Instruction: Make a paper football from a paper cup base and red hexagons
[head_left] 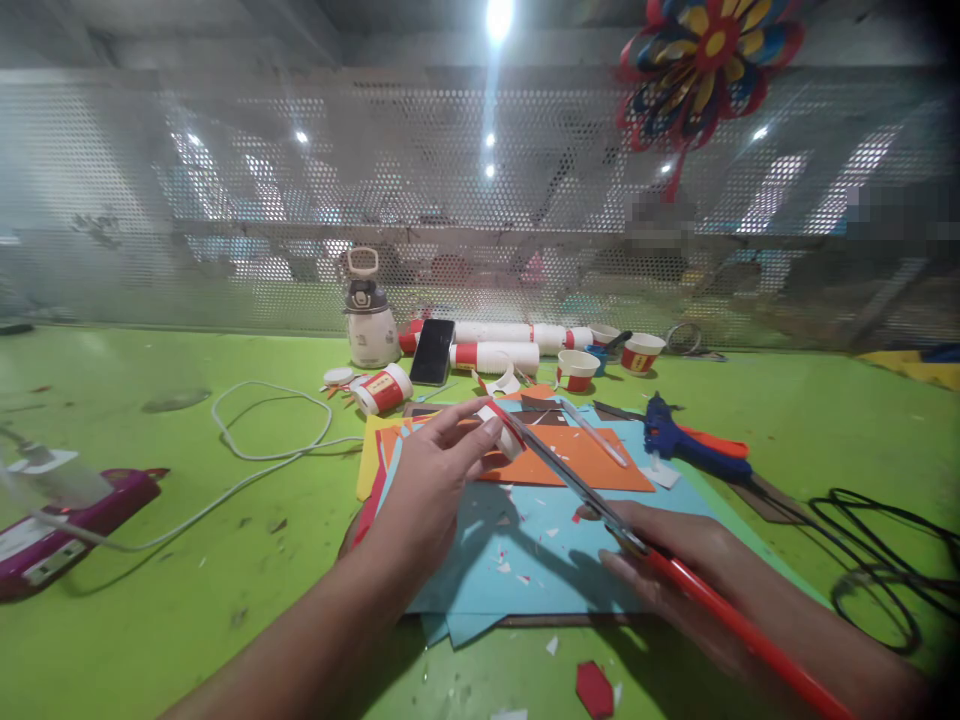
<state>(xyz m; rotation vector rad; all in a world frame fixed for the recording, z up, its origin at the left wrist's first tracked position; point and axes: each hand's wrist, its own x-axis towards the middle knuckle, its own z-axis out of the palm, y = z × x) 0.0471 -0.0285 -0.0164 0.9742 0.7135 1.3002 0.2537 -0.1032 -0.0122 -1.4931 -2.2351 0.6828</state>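
Between the thumb and fingers of my left hand (439,465) is a small red and white piece of paper cup (504,428). My right hand (667,550) grips a pair of red-handled scissors (592,495). Their long metal blades point up and left, with the tips at the edge of the paper cup piece. Both hands are above a stack of coloured paper, with a light blue sheet (525,570) and an orange sheet (600,460) on top. Small white and red scraps (504,567) lie scattered on the blue sheet.
A blue glue gun (694,440) with a black cord lies right. Behind the paper are paper cups (577,370), white rolls (495,357), a phone (433,352) and a bottle (373,325). A purple power strip (82,530) and white cable (247,490) sit left.
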